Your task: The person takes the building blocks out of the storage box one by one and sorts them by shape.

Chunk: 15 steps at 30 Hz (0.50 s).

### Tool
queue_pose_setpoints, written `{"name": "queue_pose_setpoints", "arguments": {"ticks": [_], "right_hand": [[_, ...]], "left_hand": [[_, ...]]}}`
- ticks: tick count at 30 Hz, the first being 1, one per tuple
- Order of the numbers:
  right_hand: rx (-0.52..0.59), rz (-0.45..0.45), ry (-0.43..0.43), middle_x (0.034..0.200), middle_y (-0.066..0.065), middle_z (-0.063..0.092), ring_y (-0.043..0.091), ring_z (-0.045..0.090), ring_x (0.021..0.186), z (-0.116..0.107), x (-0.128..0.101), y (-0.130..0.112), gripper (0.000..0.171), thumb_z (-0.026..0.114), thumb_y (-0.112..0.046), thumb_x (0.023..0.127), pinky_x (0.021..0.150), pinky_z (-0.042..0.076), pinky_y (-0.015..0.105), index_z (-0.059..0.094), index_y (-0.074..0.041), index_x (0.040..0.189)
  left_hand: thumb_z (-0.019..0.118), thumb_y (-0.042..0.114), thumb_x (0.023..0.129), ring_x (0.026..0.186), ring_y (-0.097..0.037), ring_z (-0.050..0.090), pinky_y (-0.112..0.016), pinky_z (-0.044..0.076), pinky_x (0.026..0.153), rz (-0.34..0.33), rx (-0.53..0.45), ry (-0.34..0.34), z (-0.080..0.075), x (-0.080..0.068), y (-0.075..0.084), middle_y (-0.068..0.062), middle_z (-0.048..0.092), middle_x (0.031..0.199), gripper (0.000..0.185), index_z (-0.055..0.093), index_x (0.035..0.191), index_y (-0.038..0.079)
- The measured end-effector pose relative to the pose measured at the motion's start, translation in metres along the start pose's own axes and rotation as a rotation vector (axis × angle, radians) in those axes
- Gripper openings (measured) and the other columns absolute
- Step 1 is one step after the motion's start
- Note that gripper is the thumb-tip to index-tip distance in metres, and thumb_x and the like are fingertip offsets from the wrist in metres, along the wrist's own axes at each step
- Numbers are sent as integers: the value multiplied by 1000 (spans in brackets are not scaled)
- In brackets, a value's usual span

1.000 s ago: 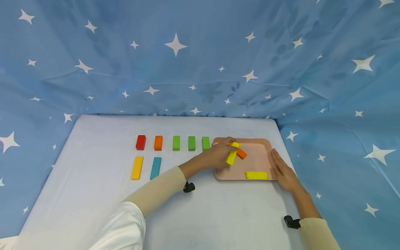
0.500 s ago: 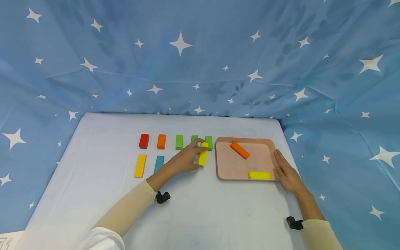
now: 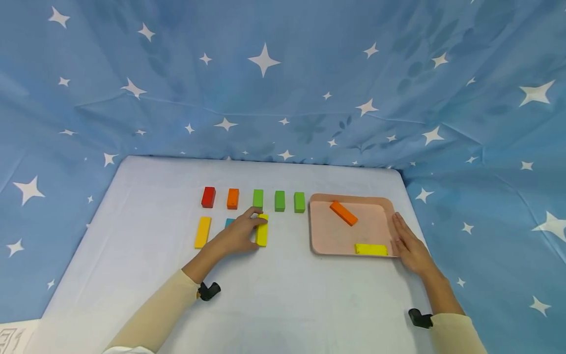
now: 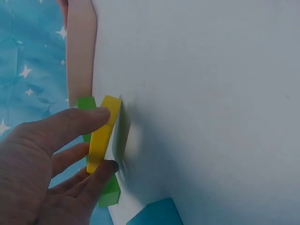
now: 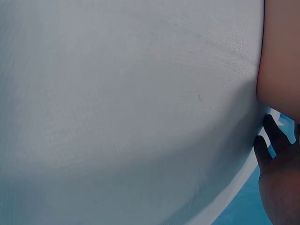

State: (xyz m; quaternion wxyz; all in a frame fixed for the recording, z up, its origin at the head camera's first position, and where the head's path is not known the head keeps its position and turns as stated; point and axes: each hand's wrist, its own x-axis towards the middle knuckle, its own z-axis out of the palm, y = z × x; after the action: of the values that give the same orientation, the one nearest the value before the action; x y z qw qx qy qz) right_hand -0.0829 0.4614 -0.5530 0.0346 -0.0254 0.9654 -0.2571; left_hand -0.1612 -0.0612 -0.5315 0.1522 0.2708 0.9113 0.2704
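Note:
My left hand [image 3: 239, 236] pinches a yellow block [image 3: 262, 231] by its ends between thumb and fingers, close over the white table and right of a blue block [image 3: 229, 222] that the hand partly covers. In the left wrist view, that yellow block [image 4: 103, 136] overlaps green blocks behind it, and its shadow falls beside it. With fingers straight, my right hand [image 3: 412, 248] rests along the right side of a pink tray [image 3: 327, 236]. Inside the tray lie an orange block [image 3: 344, 213], set diagonally, and another yellow block [image 3: 370, 250] along the front wall.
A back row holds a red block [image 3: 208, 197], an orange block [image 3: 233, 198] and three green blocks, the middle one [image 3: 280, 201] left of the tray. An amber block [image 3: 203, 232] lies in the front row. A star-patterned blue cloth [image 3: 283, 78] hangs behind the table.
My left hand has carried the yellow block out from over the tray, leftward past the green blocks to beside the blue one. The right hand stays at the tray's side.

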Motion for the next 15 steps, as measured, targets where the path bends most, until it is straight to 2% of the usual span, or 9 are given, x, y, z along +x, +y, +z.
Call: {"name": "queue_pose_setpoints", "arguments": {"ticks": [6, 11, 15], "right_hand": [[0, 6, -5, 176, 9, 5, 50, 14, 157, 1, 0, 0, 63, 39, -22, 113, 114, 21, 78, 11, -18, 168], [0, -8, 7, 176, 10, 7, 50, 15, 157, 2, -1, 0, 63, 40, -21, 112, 114, 21, 78, 12, -16, 168], [0, -6, 10, 176, 11, 7, 50, 15, 157, 1, 0, -1, 63, 40, -20, 112, 113, 21, 79, 12, -16, 168]], "left_hand": [[91, 17, 80, 129, -27, 56, -41, 53, 108, -20, -7, -20, -3, -8, -6, -8, 46, 154, 64, 66, 139, 8], [91, 18, 79, 122, -24, 60, -40, 53, 107, -16, 13, -29, -5, -15, -8, -9, 49, 149, 64, 68, 137, 7], [91, 18, 79, 123, -24, 60, -40, 52, 108, -12, 12, -32, -7, -18, -8, -10, 50, 149, 64, 67, 137, 7]]}}
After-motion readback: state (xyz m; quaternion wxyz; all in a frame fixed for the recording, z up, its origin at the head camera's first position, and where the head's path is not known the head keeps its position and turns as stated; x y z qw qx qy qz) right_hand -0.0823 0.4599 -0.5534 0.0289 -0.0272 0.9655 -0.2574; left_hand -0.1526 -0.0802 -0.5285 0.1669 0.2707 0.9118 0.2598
